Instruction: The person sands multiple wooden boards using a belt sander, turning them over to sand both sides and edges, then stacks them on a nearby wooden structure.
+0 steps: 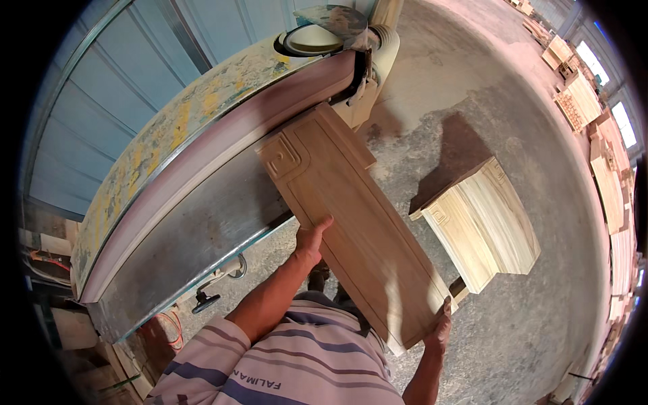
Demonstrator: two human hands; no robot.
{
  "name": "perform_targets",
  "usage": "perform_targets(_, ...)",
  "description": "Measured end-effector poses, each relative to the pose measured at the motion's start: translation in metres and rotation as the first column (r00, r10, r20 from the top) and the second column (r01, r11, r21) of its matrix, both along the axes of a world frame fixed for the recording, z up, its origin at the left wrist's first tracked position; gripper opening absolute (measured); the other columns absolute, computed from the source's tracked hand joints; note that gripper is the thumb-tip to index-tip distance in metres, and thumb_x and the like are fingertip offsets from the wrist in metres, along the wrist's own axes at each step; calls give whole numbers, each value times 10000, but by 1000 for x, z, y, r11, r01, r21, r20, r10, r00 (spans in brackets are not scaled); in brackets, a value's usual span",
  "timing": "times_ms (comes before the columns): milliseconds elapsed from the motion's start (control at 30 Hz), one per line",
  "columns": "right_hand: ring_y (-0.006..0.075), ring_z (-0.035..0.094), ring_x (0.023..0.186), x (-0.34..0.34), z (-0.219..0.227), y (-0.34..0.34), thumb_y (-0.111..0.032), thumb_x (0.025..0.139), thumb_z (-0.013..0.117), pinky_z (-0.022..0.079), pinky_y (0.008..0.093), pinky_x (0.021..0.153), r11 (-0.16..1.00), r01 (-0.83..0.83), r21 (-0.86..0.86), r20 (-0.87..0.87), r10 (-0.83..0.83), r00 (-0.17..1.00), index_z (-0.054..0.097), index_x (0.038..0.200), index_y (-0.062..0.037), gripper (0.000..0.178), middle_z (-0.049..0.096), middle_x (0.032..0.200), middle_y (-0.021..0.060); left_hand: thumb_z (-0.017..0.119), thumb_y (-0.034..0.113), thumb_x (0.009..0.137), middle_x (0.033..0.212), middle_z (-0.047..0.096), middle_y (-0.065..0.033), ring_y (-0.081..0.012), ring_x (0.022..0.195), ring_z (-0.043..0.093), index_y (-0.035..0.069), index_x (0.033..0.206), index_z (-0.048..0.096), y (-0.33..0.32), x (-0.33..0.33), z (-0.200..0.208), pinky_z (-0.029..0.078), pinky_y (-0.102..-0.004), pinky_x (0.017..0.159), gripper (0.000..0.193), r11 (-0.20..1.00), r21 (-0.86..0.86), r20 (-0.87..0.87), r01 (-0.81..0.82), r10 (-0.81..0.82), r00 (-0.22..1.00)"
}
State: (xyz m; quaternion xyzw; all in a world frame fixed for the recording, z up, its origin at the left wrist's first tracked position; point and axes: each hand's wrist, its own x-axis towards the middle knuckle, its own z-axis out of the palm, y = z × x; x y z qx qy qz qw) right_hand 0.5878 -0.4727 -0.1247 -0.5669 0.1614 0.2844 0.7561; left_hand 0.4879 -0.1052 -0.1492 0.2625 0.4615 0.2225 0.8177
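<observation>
A long brown wooden panel [368,233] with a grooved border and a carved square motif at its far corner lies slantwise across my front. My left hand [312,243] grips its left edge, thumb on top and the other fingers hidden beneath. At the near right corner, my right hand [440,329] is closed on the panel's edge. The panel's far end overlaps the metal table [196,229] of a belt sander, near the pinkish sanding belt [223,125]. A brown wooden piece [347,138] juts out beside that far end; I cannot tell whether it is joined to the panel.
Pale carved wooden panels [482,223] stand stacked to the right, above the grey concrete floor [533,324]. A small black-handled crank [204,300] sits below the sander table. Blue ribbed wall panels [128,81] rise behind the machine. Several timber stacks [580,101] line the far right.
</observation>
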Motion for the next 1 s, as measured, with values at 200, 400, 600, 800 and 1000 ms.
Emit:
perform_targets(200, 259, 360, 1225, 3, -6, 9, -510, 834, 511, 295, 417, 1022, 996, -27, 83, 15, 26, 1000, 286, 1374, -93, 718, 343, 1367, 80, 777, 221, 668, 1102, 555, -81, -249, 1013, 536, 51, 1152, 504, 12, 0, 5, 460, -427, 836, 581, 1000, 26, -5, -6, 6, 1000)
perform_targets(400, 242, 311, 1262, 1, 1, 18, -502, 826, 526, 278, 411, 1036, 996, -25, 90, 45, 21, 999, 250, 1394, -105, 746, 258, 1420, 76, 779, 199, 675, 1103, 554, -85, -256, 1018, 534, 43, 1158, 498, 20, 2, 7, 457, -436, 842, 581, 1000, 0, -2, -17, 17, 1000)
perform_targets(600, 249, 409, 1182, 4, 4, 39, -483, 815, 546, 344, 416, 990, 998, 51, 34, -18, -51, 999, 390, 1310, -111, 639, 416, 1297, 72, 775, 191, 678, 1104, 552, -85, -250, 1010, 537, 41, 1158, 498, 37, 3, -6, 467, -423, 834, 575, 1000, -1, -15, -16, 16, 1000)
perform_targets(800, 248, 457, 1130, 3, 9, 44, -474, 830, 509, 369, 395, 971, 997, 48, 52, 4, -49, 999, 425, 1274, -100, 586, 471, 1228, 76, 781, 194, 671, 1105, 548, -80, -234, 1002, 539, 39, 1165, 492, 34, 3, -2, 476, -400, 827, 593, 999, 25, 66, -27, 25, 997)
perform_targets(1000, 250, 469, 1118, 2, 15, 51, -479, 849, 473, 386, 393, 957, 998, 54, 15, -6, -54, 999, 414, 1270, -77, 585, 473, 1222, 92, 777, 205, 672, 1112, 546, -85, -243, 1023, 527, 48, 1173, 487, 35, 3, -1, 460, -416, 847, 600, 999, 31, 4, -19, 19, 1000)
